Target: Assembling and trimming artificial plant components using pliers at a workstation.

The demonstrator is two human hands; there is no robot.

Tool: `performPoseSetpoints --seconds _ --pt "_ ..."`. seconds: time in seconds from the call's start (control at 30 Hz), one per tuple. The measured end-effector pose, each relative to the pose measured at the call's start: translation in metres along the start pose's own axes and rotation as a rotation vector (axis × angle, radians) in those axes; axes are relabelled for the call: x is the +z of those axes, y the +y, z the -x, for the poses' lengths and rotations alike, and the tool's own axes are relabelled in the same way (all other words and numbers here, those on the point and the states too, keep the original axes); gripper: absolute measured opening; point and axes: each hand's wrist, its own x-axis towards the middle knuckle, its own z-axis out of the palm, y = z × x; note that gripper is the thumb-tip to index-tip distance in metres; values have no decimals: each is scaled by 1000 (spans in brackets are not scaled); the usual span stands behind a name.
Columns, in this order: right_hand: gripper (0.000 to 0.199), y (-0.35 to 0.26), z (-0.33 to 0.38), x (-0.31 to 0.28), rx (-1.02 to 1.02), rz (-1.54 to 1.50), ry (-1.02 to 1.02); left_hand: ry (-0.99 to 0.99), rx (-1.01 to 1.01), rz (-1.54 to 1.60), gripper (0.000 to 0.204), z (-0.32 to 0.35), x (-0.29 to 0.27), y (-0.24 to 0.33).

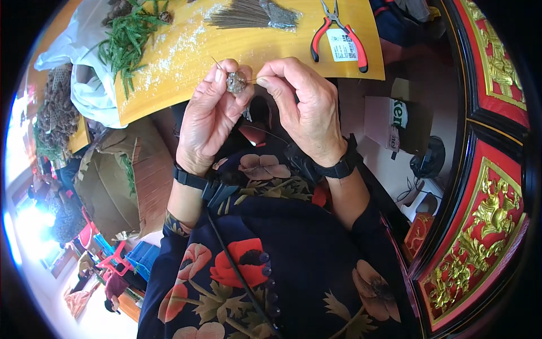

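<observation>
A small round grey-brown pine cone (236, 82) sits between the thumb and fingers of my left hand (206, 113). Thin brown wire (216, 62) sticks up past the left thumb and comes out on the cone's right side. There my right hand (309, 107) pinches the wire's end between thumb and forefinger. Both hands are raised at the near edge of the yellow table (186, 56). Beyond them lie a bundle of thin brown wires (240, 16), partly in clear plastic, and pliers (326, 25) with red and black handles.
Green artificial pine sprigs (127, 42) and a white plastic bag (90, 85) lie at the table's left. More pine cones (58, 113) are heaped farther left, above a cardboard box (113, 175). An open carton (384, 121) stands right, near a carved red-and-gold panel (480, 231).
</observation>
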Motion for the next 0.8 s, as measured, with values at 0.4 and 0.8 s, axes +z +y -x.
performPoseSetpoints --seconds 0.4,0.8 --pt "5 -2 4 2 113 -43 -32 43 52 -3 15 -1 -2 -6" --pt "5 -1 3 2 99 -152 -75 -6 -29 127 17 2 -4 -6"
